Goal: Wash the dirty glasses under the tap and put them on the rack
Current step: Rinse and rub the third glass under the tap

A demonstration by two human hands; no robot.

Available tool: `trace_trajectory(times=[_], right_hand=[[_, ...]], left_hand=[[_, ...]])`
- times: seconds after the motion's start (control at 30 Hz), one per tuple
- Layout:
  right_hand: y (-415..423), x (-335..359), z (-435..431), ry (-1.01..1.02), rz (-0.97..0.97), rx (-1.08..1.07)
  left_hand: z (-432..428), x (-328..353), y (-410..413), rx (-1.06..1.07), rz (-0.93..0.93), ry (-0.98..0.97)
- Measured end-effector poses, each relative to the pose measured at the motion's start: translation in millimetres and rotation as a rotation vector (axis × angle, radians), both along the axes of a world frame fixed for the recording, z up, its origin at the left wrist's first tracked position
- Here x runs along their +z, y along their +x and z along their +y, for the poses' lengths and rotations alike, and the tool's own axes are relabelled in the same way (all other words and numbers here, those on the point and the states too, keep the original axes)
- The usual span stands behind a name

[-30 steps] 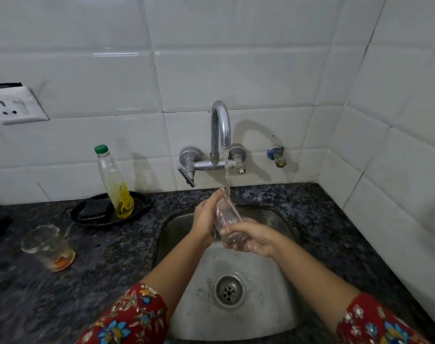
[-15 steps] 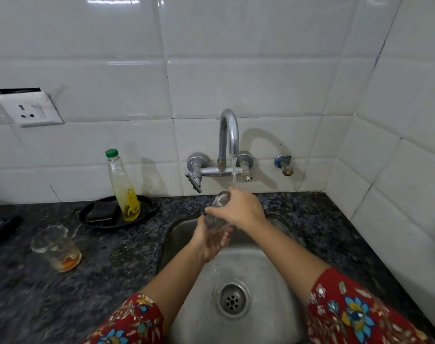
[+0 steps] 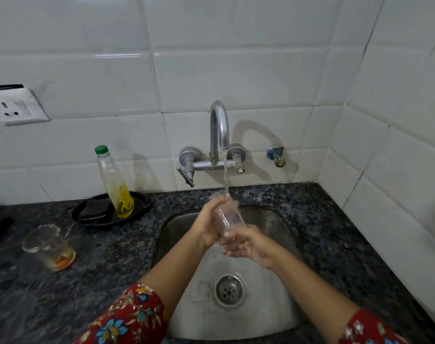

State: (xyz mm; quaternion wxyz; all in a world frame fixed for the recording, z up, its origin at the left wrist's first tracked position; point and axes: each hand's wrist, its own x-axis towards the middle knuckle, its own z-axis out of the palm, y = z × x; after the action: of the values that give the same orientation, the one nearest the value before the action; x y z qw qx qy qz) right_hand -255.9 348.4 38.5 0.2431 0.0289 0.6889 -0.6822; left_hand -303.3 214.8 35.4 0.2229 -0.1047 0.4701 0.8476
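While the tap runs, the scene lists from left to right as follows.

- Wall socket (image 3: 17, 109): white, set in the tiles, well apart from the water.
- Waiting glass (image 3: 49, 247): stands on its base on the dark counter (image 3: 112, 281), mouth up, with orange residue in the bottom. It is judged to be parked within the left arm's reach as the next one for washing.
- Black tray (image 3: 140, 209): against the wall, carrying a dark scrubber (image 3: 94, 211) and a green-capped soap bottle (image 3: 113, 182) of yellow liquid, presumably grouped so drips stay off the stone.
- Tap (image 3: 219, 135): curved spout, with a thin stream falling from it onto the top of the held glass (image 3: 230, 217).
- Left hand (image 3: 206, 225): fingers wrapped round the upper part of that glass from its left side.
- Held glass: clear, above the sink (image 3: 273, 314) basin and directly under the stream, so that run-off goes to the drain (image 3: 229, 290).
  - Long axis: tilted — upper end away from the person and towards the spout, lower end nearer the person and slightly right.
  - Mouth: which end it is cannot be told through the blur.
- Right hand (image 3: 248, 247): below, fingers curled under the lower end — by judgement a support while the other hand rubs.
- Blue-handled valve (image 3: 276, 156): on the wall to the right of the tap, untouched.
- Rack: not in view.
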Motion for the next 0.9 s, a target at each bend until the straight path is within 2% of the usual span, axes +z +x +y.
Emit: trace_trajectory(times=[0.03,0.07,0.17,0.23,0.33,0.4,0.47,0.53,0.6,0.7,0.77,0.9], right_hand=[[2.1,1.5,1.5,-0.093,-0.044,0.015],[0.3,-0.9,0.1,-0.072,-0.022,0.008],[-4.7,-6.9,-9.6,0.274,0.16,-0.095],[-6.5,-7.7,-10.1,0.157,0.115,-0.066],[-4.0,-5.8,0.5,-0.136,-0.072,0.124],[-7.0,-11.0,-0.3,-0.067,0.001,0.101],[-8.6,-13.3,-6.1,0.07,0.093,-0.028],[-9.7,-18.6,-9.3,0.017,0.035,-0.027],[-11.5,-21.4,-7.0,-0.046,-0.039,-0.012],[-26.3,-22.8,-10.2,-0.019,0.016,-0.117],[-31.1,-16.8,-18.9,0.026,0.086,-0.138],[-19.4,-15.9,-26.0,0.047,0.14,-0.027]], left_hand=[[-1.2,0.6,0.2,-0.01,0.025,0.017],[-0.8,-0.2,-1.0,-0.006,0.057,-0.008],[7.1,1.9,1.0,0.047,0.136,-0.252],[6.8,4.0,1.5,0.023,0.134,-0.278],[-3.1,6.4,1.3,-0.12,0.126,-0.106],[-3.5,2.3,1.3,-0.121,0.201,-0.165],[1.3,4.6,5.2,-0.039,0.278,-0.329],[4.1,12.0,10.8,-0.025,0.278,-0.439],[-2.3,17.2,9.4,0.013,0.192,-0.497],[-14.0,17.8,-0.2,0.219,0.18,-0.662],[-16.8,23.6,-4.3,0.317,0.213,-0.666],[-17.1,38.8,-4.1,0.42,0.314,-0.585]])
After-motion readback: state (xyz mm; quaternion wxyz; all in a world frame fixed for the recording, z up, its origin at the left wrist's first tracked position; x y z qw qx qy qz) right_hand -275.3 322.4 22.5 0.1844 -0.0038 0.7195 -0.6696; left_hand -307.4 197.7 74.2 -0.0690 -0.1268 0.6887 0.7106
